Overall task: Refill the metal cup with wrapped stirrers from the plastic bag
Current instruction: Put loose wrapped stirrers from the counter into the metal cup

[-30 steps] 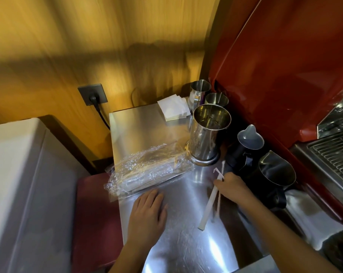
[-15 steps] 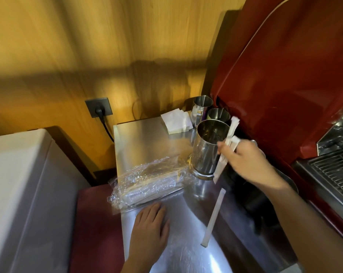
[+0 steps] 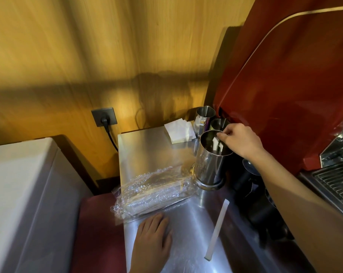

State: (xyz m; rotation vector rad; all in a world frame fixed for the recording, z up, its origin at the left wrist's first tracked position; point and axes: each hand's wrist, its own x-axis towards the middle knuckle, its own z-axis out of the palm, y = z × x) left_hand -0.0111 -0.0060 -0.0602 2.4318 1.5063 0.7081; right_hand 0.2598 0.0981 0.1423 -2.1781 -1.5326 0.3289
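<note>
A tall metal cup (image 3: 208, 168) stands on the steel counter (image 3: 147, 150), just right of the clear plastic bag (image 3: 152, 192) of wrapped stirrers. My right hand (image 3: 239, 140) hovers over the cup's far rim with its fingertips pinched. The white wrapped stirrers (image 3: 216, 144) under those fingertips reach down inside the cup. One more wrapped stirrer (image 3: 217, 227) lies loose on the counter, near the front. My left hand (image 3: 152, 239) rests flat on the counter below the bag and holds nothing.
Two smaller metal pitchers (image 3: 203, 117) and folded white napkins (image 3: 179, 131) sit behind the cup. Black pitchers (image 3: 251, 180) stand to its right, under my forearm. A red espresso machine (image 3: 284, 95) fills the right side. A white appliance (image 3: 19, 194) stands at the left.
My right hand picked stirrers up off the counter, carried them to the cup and lowered them into it. One stirrer stayed on the counter. My left hand has not moved.
</note>
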